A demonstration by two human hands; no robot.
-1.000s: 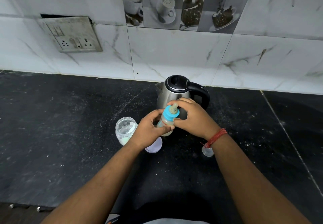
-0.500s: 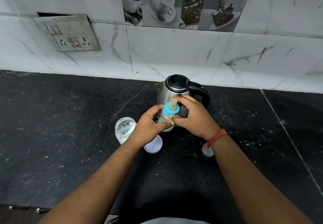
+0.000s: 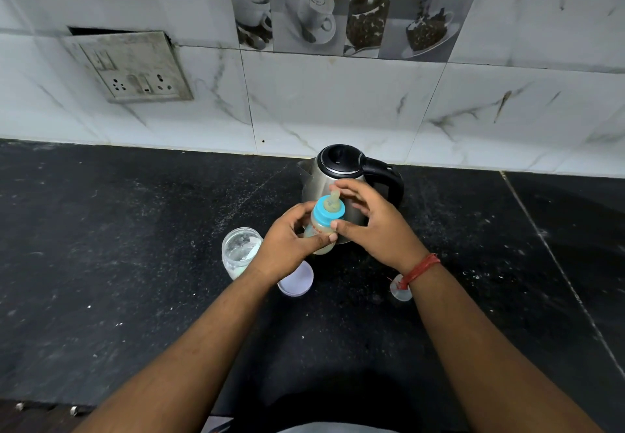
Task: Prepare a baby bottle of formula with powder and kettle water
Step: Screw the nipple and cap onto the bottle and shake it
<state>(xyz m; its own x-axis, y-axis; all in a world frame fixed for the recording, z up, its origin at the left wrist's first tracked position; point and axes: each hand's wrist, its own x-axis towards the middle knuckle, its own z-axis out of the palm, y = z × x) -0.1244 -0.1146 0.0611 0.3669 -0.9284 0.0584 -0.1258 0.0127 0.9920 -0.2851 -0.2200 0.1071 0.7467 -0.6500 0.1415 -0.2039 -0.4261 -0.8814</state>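
Now we are holding the bottle (image 3: pixel 321 229) upright in our left hand (image 3: pixel 287 246) — grip clamped round it; our right hand (image 3: pixel 375 226), fingers apart, is hovering beside its teal collar (image 3: pixel 328 213).

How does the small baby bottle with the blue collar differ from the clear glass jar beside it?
The baby bottle is capped with a blue collar and teat; the clear glass jar is open. The left hand grips the bottle; the jar stands untouched on the black counter. Both are see-through.

Red print on baby bottle (image 3: pixel 319 229) too blurred to read.
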